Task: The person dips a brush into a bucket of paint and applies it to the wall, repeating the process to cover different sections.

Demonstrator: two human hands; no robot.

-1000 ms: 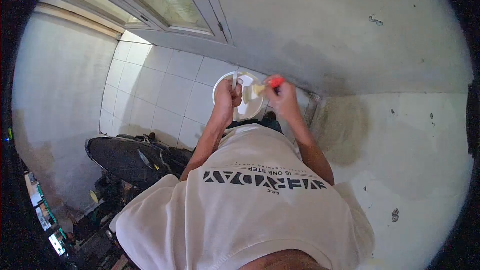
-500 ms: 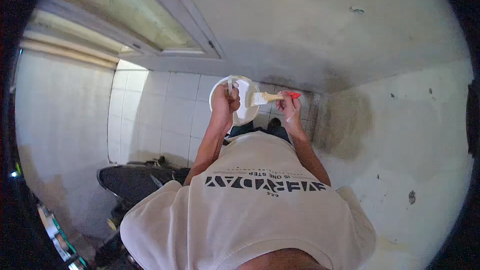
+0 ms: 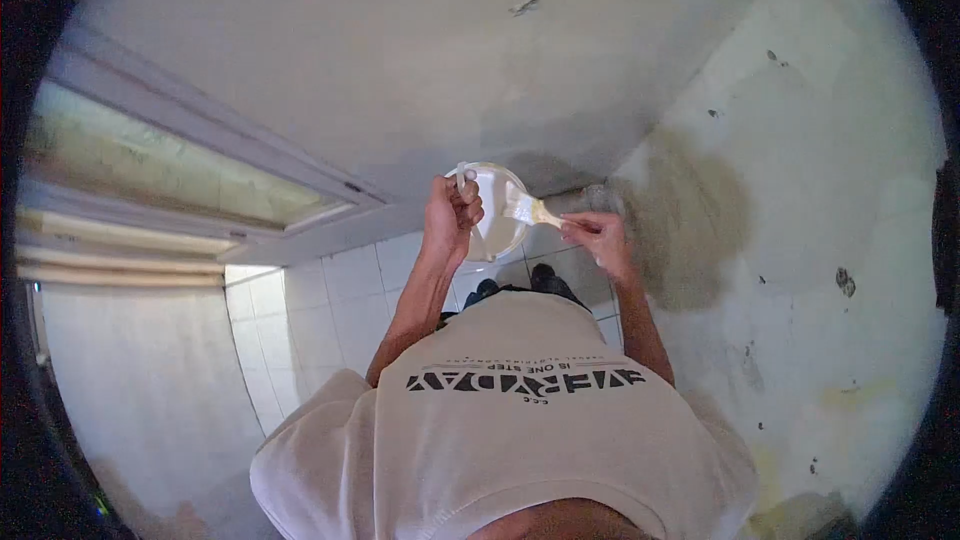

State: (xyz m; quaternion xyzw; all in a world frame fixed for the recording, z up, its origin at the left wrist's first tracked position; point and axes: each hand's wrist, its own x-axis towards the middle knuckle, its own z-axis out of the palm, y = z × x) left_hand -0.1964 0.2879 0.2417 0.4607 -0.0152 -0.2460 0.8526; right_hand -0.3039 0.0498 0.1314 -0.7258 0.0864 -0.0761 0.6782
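My left hand (image 3: 455,212) is closed around the white handle of a paint bucket (image 3: 514,184), holding it in front of my body. White paint (image 3: 490,202) shows inside the bucket. From the right, my right hand (image 3: 598,235) grips a paintbrush (image 3: 543,213) by its pale handle. The brush's bristles, coated white, lie at the bucket's right rim, overlapping the opening in this view. Part of the brush handle is hidden by my fingers.
A wall (image 3: 430,70) with small chipped spots rises ahead, meeting another wall (image 3: 800,240) on the right that has a dark damp patch (image 3: 695,220). A framed window or door panel (image 3: 200,155) stands at the left. White floor tiles (image 3: 350,275) and my shoes (image 3: 548,280) are below.
My view has turned toward the right wall. The brush has tilted, its handle end now lower, and my right hand's grip has changed so the red handle end no longer shows.
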